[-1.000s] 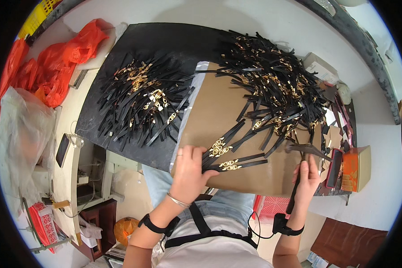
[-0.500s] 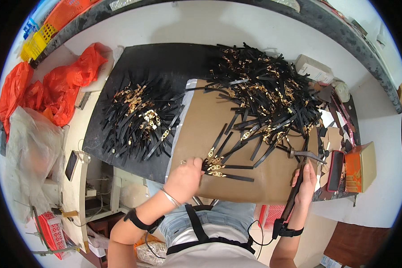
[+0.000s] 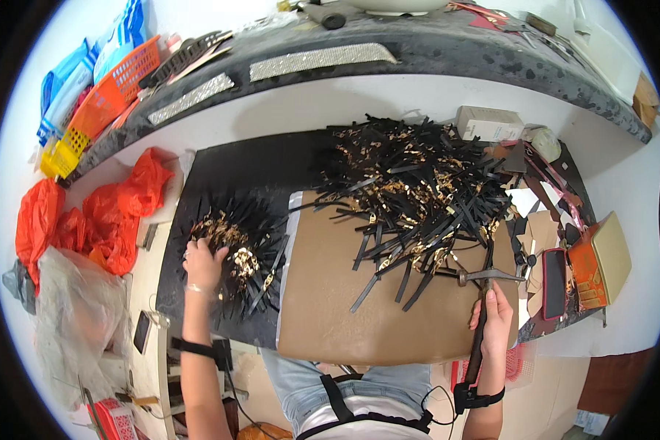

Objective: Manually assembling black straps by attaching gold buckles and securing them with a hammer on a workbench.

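Observation:
My right hand [image 3: 497, 317] is wrapped round the dark handle of a hammer [image 3: 477, 341], its metal head up at the right side of a brown work mat [image 3: 374, 323]. My left hand [image 3: 202, 265] is at the left edge of the smaller pile of black straps with gold chain-link buckles [image 3: 260, 242]. Its thumb stands apart from the fingers, and I see nothing held in it. A larger heap of the same black straps [image 3: 425, 183] covers the far part of the mat and the table behind it.
Scraps and a red-edged phone-like case [image 3: 554, 282] lie at the right, beside an orange box [image 3: 598, 264]. A white carton [image 3: 489, 123] stands behind the heap. Red plastic bags [image 3: 114, 220] are at the left. A grey shelf [image 3: 447, 55] runs along the back.
My left hand has moved from the mat to the left pile, and the few straps it was touching are gone from the mat's front. My right hand still holds the hammer. The view has tilted up.

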{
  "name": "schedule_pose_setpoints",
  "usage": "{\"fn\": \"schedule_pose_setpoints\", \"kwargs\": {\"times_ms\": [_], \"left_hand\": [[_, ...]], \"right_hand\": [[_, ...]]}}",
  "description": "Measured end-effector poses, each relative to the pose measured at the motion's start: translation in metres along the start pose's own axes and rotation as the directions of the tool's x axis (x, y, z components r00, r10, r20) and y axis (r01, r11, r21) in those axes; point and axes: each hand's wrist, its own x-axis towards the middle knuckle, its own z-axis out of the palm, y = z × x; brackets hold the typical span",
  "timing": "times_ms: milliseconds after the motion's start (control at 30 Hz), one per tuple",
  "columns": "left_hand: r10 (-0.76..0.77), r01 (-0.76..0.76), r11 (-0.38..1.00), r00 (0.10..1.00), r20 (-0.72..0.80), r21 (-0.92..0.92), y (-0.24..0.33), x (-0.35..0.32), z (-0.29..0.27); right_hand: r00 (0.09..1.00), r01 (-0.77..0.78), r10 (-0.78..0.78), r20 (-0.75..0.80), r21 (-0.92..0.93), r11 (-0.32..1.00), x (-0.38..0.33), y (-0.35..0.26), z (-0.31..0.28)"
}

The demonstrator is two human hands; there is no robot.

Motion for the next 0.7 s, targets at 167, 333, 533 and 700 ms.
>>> {"fn": "schedule_pose_setpoints", "kwargs": {"times_ms": [167,333,533,700], "left_hand": [[0.124,-0.051,0.668,0.991,0.043,-0.743,0.157,0.014,-0.081],[0.303,0.045,0.755,0.860,0.410,-0.654,0.307,0.011,-0.088],[0.496,-0.175,0.666,0.830,0.254,-0.725,0.295,0.001,-0.069],[0.666,-0.123,0.577,0.643,0.378,-0.807,0.201,-0.009,-0.090]], "right_hand": [[1.000,-0.029,0.029,-0.006,-0.020,0.999,0.000,0.002,-0.001],[0.999,-0.040,0.040,-0.010,0.001,0.999,-0.002,0.002,0.000],[1.000,-0.027,0.027,0.007,-0.025,0.999,-0.002,0.009,0.004],[1.000,-0.018,0.018,0.007,-0.069,0.997,0.001,0.004,-0.001]]}}
